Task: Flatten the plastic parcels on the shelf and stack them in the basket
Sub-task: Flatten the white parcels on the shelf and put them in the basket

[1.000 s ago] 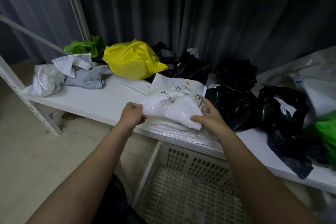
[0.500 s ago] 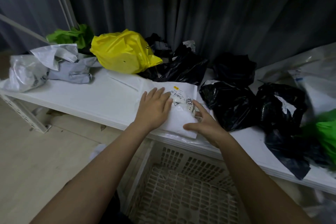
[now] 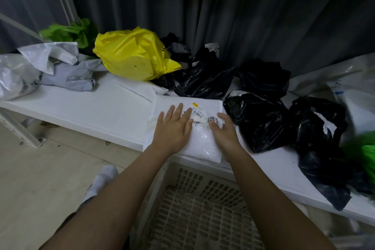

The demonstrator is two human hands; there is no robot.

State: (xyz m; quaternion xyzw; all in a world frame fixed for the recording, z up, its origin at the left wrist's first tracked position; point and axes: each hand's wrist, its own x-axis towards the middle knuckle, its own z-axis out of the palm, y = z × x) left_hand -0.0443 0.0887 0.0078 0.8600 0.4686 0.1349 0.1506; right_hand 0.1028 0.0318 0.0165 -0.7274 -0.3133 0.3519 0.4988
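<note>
A white plastic parcel (image 3: 203,144) with a barcode label lies on the white shelf (image 3: 97,111) near its front edge. My left hand (image 3: 173,130) lies flat on the parcel's left half, fingers spread. My right hand (image 3: 225,132) rests palm down on its right half, fingers slightly curled at the label. A cream lattice basket (image 3: 192,209) stands on the floor below the shelf, right under my forearms. It looks empty.
Crumpled parcels crowd the shelf: yellow (image 3: 134,55) and green (image 3: 69,32) at the back, grey and silver ones (image 3: 60,67) at the left, several black ones (image 3: 261,119) at the right, another green one (image 3: 365,154) at the far right. Dark curtain behind. A white sock (image 3: 101,180) shows on the floor.
The white parcel, held up in both hands a second ago, now lies on the shelf. Both hands have opened and lie flat on it; the right hand has come on top.
</note>
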